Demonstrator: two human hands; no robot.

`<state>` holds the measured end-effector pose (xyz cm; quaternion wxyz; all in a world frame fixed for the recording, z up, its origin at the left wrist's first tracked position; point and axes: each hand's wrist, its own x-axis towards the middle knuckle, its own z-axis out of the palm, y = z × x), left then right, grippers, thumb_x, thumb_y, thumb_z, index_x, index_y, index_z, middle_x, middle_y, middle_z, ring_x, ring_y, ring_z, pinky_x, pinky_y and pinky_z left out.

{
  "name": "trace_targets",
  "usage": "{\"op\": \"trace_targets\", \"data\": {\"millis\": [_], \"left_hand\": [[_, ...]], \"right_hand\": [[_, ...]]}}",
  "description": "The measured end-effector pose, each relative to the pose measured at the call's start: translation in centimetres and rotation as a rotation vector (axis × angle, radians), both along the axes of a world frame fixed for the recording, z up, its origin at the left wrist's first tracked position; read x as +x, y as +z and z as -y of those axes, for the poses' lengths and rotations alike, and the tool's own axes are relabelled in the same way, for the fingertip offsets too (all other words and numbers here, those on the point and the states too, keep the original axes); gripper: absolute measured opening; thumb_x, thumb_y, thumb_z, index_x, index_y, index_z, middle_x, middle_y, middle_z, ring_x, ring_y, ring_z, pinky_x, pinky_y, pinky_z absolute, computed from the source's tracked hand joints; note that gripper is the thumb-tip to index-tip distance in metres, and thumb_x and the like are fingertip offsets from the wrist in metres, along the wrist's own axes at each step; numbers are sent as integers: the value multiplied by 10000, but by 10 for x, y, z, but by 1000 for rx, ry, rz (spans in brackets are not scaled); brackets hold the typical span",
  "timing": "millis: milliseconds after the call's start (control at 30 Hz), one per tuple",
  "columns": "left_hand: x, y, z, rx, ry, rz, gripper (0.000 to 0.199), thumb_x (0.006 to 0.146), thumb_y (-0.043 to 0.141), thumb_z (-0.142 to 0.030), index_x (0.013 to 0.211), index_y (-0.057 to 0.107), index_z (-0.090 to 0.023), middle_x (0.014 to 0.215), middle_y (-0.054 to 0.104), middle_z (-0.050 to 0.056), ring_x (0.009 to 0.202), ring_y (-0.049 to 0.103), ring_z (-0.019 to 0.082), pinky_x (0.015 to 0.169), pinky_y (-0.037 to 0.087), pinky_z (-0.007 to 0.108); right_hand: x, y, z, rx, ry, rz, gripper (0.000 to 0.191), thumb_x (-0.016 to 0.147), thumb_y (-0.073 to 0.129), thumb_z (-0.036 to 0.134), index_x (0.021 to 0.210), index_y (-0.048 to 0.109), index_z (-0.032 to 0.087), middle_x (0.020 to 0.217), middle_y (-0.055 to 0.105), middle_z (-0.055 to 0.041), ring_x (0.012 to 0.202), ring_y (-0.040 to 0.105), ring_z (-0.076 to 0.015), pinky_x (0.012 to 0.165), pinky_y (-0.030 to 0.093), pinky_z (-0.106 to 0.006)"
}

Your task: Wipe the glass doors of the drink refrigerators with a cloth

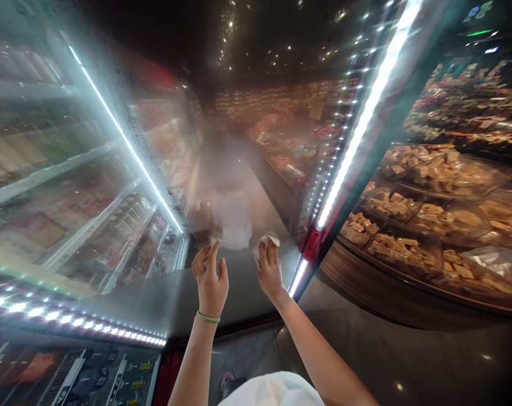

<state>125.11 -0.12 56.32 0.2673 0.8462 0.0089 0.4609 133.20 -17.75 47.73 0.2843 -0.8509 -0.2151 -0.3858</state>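
A fogged glass door (239, 282) fills the middle of the view, with a blurred reflection in it. My right hand (270, 269) presses a crumpled white cloth (268, 241) against the glass, fingers over the cloth; whether it is paper or fabric I cannot tell. To its left, my left hand (211, 276) is raised at the glass with its index finger stretched out and the other fingers loosely bent. Thumb and fingers stand apart, and I see nothing held between them. A thin green band circles that wrist.
Bright light strips (366, 118) run along the door's right edge. Left are refrigerated shelves (65, 248) of packaged goods. Right stands a curved wooden display (383, 293) with piles of wrapped light-brown pieces (433, 214). A shoe (227, 383) shows on the dark tiled floor (336, 344).
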Motion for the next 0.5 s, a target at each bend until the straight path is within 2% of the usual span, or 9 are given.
{"op": "trace_targets", "data": {"millis": [67, 167, 233, 267, 333, 400, 433, 500], "left_hand": [[-1, 0, -1, -1, 15, 1, 422, 1019, 514, -267, 1438, 566, -245, 1284, 582, 158, 1236, 544, 275, 1104, 426, 512], [0, 0, 3, 6, 29, -1, 417, 1020, 512, -259, 1430, 570, -215, 1278, 589, 167, 1230, 545, 276, 1105, 417, 513], [1, 1, 7, 4, 32, 2, 414, 1018, 516, -255, 1425, 574, -210, 1272, 591, 165, 1225, 545, 274, 1099, 421, 506], [1, 2, 8, 3, 31, 5, 411, 1017, 517, -253, 1422, 577, -213, 1271, 591, 162, 1221, 546, 271, 1097, 423, 502], [2, 4, 8, 8, 33, 8, 406, 1018, 518, -253, 1417, 581, -219, 1269, 588, 159, 1212, 550, 268, 1093, 428, 500], [1, 6, 4, 15, 52, 11, 407, 1020, 516, -255, 1420, 579, -219, 1279, 583, 163, 1217, 549, 271, 1091, 430, 506], [0, 6, 2, 17, 64, 10, 410, 1021, 515, -254, 1424, 575, -218, 1283, 580, 165, 1225, 546, 273, 1093, 430, 509], [-1, 6, -2, 16, 81, 5, 416, 1022, 511, -248, 1432, 568, -218, 1286, 576, 165, 1239, 541, 275, 1096, 429, 510]], "right_hand": [[1, -1, 18, 119, -124, -5, 799, 949, 395, 54, 1670, 91, 215, 1703, 206, -215, 1579, 199, -407, 1163, 430, -645], [12, 27, 24, 277, -248, -7, 764, 1043, 394, 228, 1666, -45, 179, 1728, -19, -230, 1600, 32, -419, 1215, 296, -697], [17, 47, 13, 256, -212, 13, 773, 1051, 411, 269, 1666, -53, 212, 1737, -60, -189, 1604, -2, -400, 1226, 267, -702], [18, 51, 7, 197, -158, 36, 777, 1043, 423, 252, 1669, -38, 230, 1743, -49, -164, 1606, 7, -390, 1229, 273, -695], [15, 46, 1, 27, -24, 95, 809, 1001, 432, 160, 1672, -12, 240, 1750, -2, -137, 1610, 36, -367, 1235, 302, -667], [12, 32, 10, -81, 64, 140, 839, 948, 389, 56, 1674, 5, 227, 1749, 55, -128, 1614, 58, -330, 1235, 334, -632], [13, 27, 18, -75, 67, 151, 843, 932, 362, 26, 1674, 17, 232, 1748, 78, -118, 1616, 69, -306, 1233, 348, -617], [18, 28, 31, 61, -6, 150, 815, 951, 345, 31, 1673, 38, 253, 1746, 100, -108, 1617, 83, -281, 1225, 352, -626]]}}
